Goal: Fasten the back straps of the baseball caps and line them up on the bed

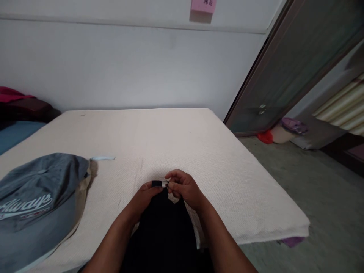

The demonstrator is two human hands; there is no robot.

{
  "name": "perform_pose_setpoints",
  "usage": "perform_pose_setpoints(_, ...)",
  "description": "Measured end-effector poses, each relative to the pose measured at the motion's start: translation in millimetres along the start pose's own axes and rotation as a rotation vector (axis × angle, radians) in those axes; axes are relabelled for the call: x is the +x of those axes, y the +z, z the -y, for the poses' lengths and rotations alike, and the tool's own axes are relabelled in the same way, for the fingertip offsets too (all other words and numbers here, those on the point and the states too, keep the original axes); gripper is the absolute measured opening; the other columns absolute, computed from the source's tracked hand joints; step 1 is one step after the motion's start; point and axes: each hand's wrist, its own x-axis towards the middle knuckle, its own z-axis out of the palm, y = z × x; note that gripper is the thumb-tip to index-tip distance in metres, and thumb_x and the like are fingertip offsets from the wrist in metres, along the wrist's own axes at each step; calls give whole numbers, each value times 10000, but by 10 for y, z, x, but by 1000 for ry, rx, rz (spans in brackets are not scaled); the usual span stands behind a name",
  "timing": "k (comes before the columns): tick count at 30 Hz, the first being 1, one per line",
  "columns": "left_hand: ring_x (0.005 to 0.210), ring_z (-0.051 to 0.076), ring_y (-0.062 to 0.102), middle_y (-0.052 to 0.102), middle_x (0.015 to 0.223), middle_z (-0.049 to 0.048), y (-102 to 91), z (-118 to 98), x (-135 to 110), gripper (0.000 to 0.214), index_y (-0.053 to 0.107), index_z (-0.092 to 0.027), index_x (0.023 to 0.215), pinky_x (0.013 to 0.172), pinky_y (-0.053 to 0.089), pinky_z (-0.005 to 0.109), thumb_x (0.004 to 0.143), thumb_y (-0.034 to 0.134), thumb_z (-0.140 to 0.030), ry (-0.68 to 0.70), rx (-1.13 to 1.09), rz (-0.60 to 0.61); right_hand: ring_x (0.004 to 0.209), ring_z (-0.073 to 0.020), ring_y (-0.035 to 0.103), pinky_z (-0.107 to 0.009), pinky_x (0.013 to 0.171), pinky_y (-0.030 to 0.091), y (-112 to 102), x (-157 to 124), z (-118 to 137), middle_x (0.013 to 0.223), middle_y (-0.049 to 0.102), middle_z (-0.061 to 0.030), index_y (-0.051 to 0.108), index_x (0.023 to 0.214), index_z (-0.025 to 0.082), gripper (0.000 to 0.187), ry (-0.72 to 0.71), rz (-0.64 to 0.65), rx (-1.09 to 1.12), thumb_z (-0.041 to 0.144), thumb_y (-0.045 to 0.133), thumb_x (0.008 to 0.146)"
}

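My left hand pinches a short black strap just above the near edge of the bed. At the strap's right end sits a small silver buckle. My right hand has its thumb and fingers closed at the buckle's right side; what its fingertips grip there is partly hidden. Below both hands spreads black cloth; whether it all belongs with the strap or is partly clothing, I cannot tell. A blue-grey cap with white lettering lies at the left, apart from my hands.
The hands are over a bed with a cream cover. A pale blue strip lies beside the cap. Folded blue cloth is at the far left. Glass sliding doors and a lined bin stand at the right.
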Motion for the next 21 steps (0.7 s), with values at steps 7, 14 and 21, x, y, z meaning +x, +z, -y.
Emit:
perform_pose_setpoints(7, 449, 82, 507, 630, 560, 20, 2, -16, -10, 139, 686, -128, 731, 446, 338, 182, 729, 639, -258, -33, -66, 44, 465, -60, 457, -205, 445, 337, -34, -31, 14, 642, 561, 24, 554, 957, 161, 200, -5, -23, 5, 281, 581, 800)
perform_pose_setpoints(14, 418, 70, 463, 595, 529, -2, 12, -3, -4, 136, 661, -131, 699, 434, 314, 184, 710, 652, -266, -43, -9, 12, 418, -41, 405, -193, 405, 315, -12, 0, -3, 589, 491, 60, 555, 849, 163, 156, -28, -69, 85, 228, 647, 740)
perform_pose_setpoints(21, 443, 74, 438, 574, 554, -26, -1, 28, 4, 122, 652, -156, 760, 463, 300, 201, 719, 625, -268, 1, 120, 23, 401, -31, 371, -177, 369, 264, -10, -3, 9, 595, 498, 63, 538, 813, 162, 190, 27, -46, 12, 255, 668, 710)
